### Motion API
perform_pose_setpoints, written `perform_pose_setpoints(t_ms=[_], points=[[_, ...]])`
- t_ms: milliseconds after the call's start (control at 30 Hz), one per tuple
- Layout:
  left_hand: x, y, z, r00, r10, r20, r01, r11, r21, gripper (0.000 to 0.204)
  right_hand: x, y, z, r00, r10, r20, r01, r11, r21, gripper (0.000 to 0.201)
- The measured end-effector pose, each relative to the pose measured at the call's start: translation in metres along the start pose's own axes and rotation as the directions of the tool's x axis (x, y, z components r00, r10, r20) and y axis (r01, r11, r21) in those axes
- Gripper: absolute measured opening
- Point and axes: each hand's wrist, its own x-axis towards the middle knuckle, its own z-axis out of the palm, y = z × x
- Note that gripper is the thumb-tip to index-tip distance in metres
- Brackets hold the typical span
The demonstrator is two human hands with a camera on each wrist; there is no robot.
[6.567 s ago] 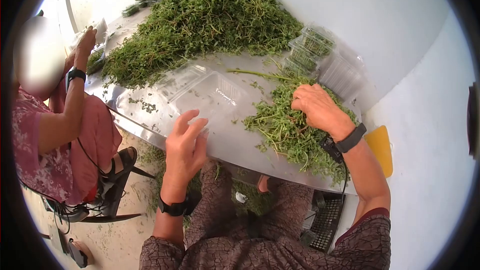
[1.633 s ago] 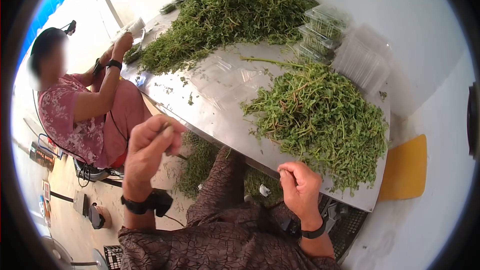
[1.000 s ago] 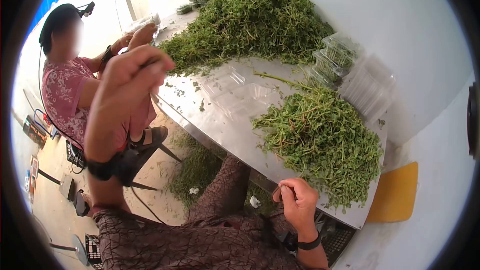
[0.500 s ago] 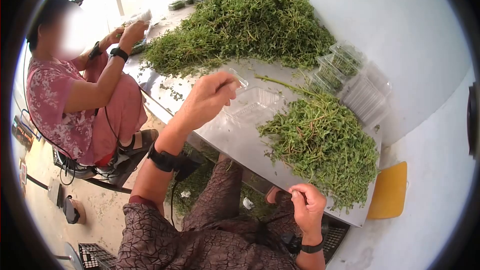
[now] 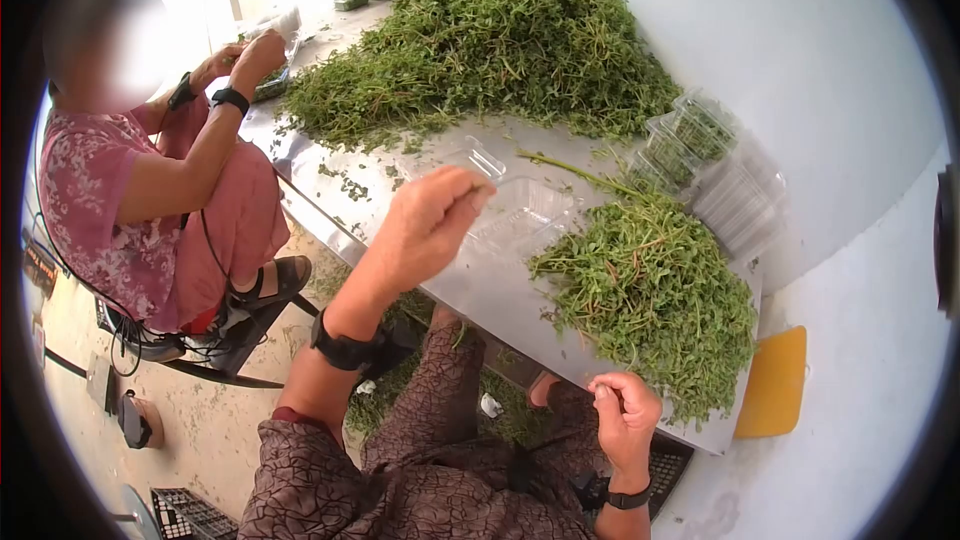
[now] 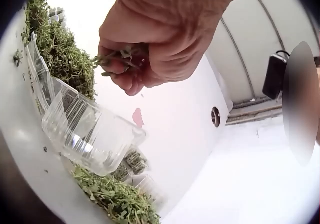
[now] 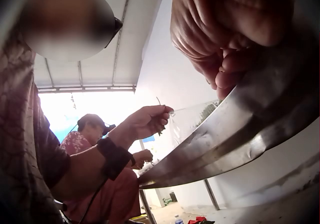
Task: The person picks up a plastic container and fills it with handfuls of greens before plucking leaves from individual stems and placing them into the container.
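Observation:
My left hand is raised over the table near an open clear plastic container. Its curled fingers pinch a small green sprig, seen in the left wrist view with leaves poking out between thumb and fingers. My right hand is at the table's near edge, fingers curled, with nothing showing in them. Beyond it lies a smaller heap of leafy green stems. One thick stem sticks out from that heap toward the container.
A large mound of greens covers the far table. Filled boxes and stacked empty containers stand at the right wall. A person sits at left, hands over another container. A yellow board leans at right.
My right hand left the smaller heap for the table edge. My left hand swung left, then came back over the table near the container with the sprig. The head view has shifted.

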Motion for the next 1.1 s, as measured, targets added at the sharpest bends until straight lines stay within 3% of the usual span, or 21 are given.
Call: perform_pose_setpoints(t_ms=[33,100,367,667,867,933,1033,1100], points=[[-0.002,0.001,0.004,1.0,0.002,0.003,-0.002,1.0,-0.003,0.016,0.0,0.0,0.0,1.0,-0.01,0.002,0.01,1.0,-0.001,0.007],[-0.008,0.003,0.012,0.993,0.044,0.112,-0.062,0.984,0.166,0.015,0.0,-0.002,0.0,1.0,-0.012,0.003,0.012,1.0,-0.001,0.007],[-0.022,0.008,0.021,0.95,0.041,0.309,-0.135,0.948,0.289,0.012,0.0,-0.005,0.001,1.0,-0.014,-0.006,0.014,1.0,0.002,0.007],[-0.026,0.011,0.025,0.954,0.112,0.277,-0.204,0.922,0.329,0.008,-0.001,-0.005,0.002,1.0,-0.003,-0.017,0.002,1.0,-0.008,0.007],[-0.031,0.014,0.02,0.936,0.155,0.317,-0.278,0.877,0.391,0.005,0.002,-0.035,0.006,0.993,0.112,-0.045,-0.106,0.986,0.129,0.026],[-0.033,0.015,0.019,0.935,0.144,0.323,-0.272,0.877,0.396,0.005,0.014,-0.051,0.012,0.974,-0.227,-0.004,0.227,0.973,-0.027,0.039],[-0.034,0.019,0.019,0.931,0.134,0.339,-0.27,0.878,0.395,0.005,0.038,-0.063,0.034,0.943,-0.331,0.042,0.333,0.941,-0.056,0.042],[-0.036,0.022,0.018,0.93,0.131,0.343,-0.269,0.879,0.394,0.005,0.049,-0.056,0.052,0.944,-0.324,0.064,0.329,0.939,-0.098,0.044]])
